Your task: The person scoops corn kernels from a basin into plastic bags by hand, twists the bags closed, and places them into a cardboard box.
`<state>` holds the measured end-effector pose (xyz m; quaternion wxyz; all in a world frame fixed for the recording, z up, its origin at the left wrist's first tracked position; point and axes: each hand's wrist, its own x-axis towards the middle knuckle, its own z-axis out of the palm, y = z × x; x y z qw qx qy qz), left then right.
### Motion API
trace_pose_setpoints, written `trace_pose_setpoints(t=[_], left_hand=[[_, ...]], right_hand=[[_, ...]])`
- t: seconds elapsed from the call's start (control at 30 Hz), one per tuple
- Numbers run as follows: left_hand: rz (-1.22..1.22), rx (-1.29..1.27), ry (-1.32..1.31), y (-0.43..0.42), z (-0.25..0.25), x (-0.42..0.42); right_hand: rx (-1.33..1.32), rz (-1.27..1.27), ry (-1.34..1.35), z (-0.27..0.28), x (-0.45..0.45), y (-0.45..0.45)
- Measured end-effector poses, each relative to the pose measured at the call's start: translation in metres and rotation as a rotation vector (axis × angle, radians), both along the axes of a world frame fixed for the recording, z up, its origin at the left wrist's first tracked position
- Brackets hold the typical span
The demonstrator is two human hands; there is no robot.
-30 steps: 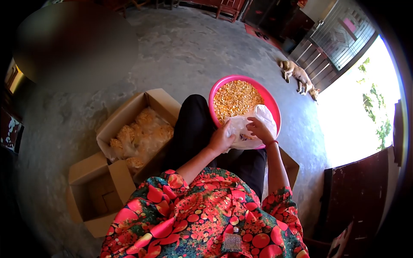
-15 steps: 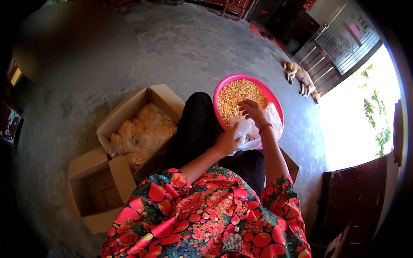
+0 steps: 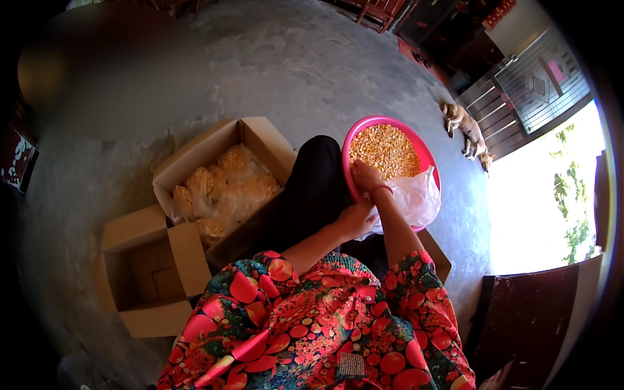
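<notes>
A pink plastic basin beside my right knee holds a layer of yellow-orange corn kernels. The clear plastic bag lies crumpled over the basin's near side. My left hand is closed on the bag's near left edge, just outside the rim. At the basin's left side, my right hand, with a red bracelet at the wrist, is curled above the kernels. Its fingers bend inward, and what they hold is hidden.
To my left, an open cardboard box contains several clear bags of orange kernels. A smaller open carton stands in front of it. A dog lies by the gate. Dark red furniture stands at right.
My right hand has drawn back from over the kernels toward the basin's left rim, its fingers now curled. The left hand stays at the bag. The whole view has shifted slightly.
</notes>
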<state>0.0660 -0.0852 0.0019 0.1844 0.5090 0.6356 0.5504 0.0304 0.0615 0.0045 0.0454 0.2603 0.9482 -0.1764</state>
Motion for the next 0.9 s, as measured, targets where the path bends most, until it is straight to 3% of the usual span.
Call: trace_pose_setpoints(t=[0.17, 0.23, 0.27, 0.33, 0.53, 0.6, 0.8, 0.9], left_hand=[[0.021, -0.006, 0.016, -0.001, -0.002, 0.001], [0.007, -0.023, -0.007, -0.004, 0.003, 0.001], [-0.008, -0.041, -0.027, -0.005, 0.006, 0.001], [-0.035, -0.104, -0.040, -0.007, 0.011, -0.001], [-0.023, -0.080, -0.045, 0.000, -0.005, 0.001], [-0.031, -0.078, -0.066, 0.000, -0.008, 0.002], [0.052, 0.015, -0.100, 0.000, -0.007, 0.003], [0.106, 0.073, -0.125, 0.005, -0.017, 0.005]], right_hand=[[-0.224, -0.020, 0.003, -0.018, 0.009, 0.029], [-0.021, 0.523, 0.277, -0.021, 0.022, 0.040], [-0.019, 0.522, 0.277, -0.009, 0.024, 0.028], [-1.280, -0.577, 0.518, 0.014, 0.025, 0.009], [-1.469, -0.559, 0.694, 0.011, 0.031, 0.035], [-1.714, -0.458, 0.767, 0.026, 0.042, 0.042], [-1.588, -0.379, 0.801, 0.053, 0.096, 0.050], [-1.547, -0.503, 0.810, 0.042, 0.120, 0.048]])
